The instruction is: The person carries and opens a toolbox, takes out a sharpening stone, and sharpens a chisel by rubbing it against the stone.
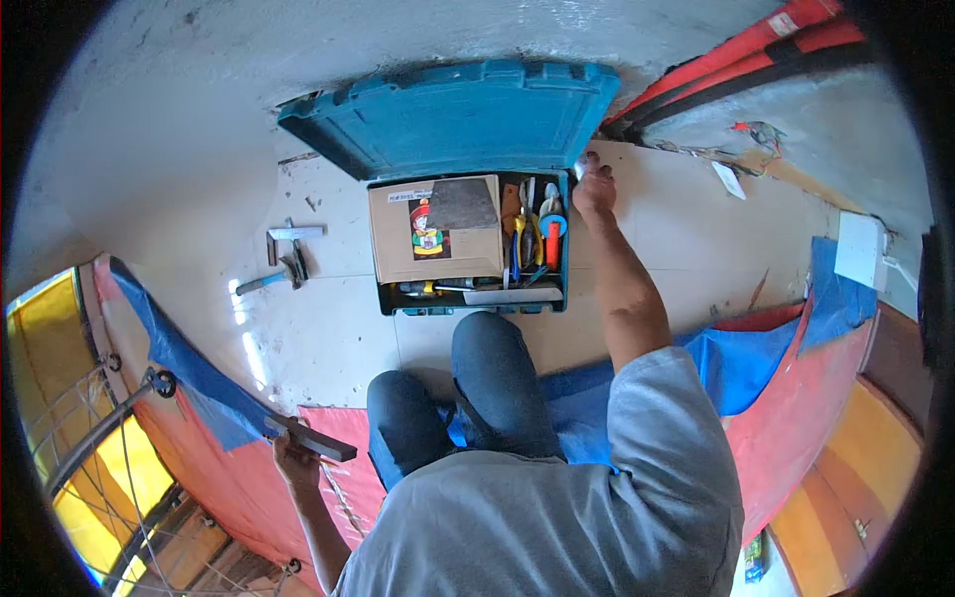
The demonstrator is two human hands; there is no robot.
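Open blue toolbox (458,124) is lying ahead of the knees (492,363), long axis running left to right, cardboard box (398,244) filling its left part. Right hand (595,189) is the nearer one, hovering just beside the toolbox's far right corner, can't tell if holding anything. Left hand (293,458) is holding a dark bar (323,442), well apart, back-left, bar slanting crosswise, right end nearer the knees.
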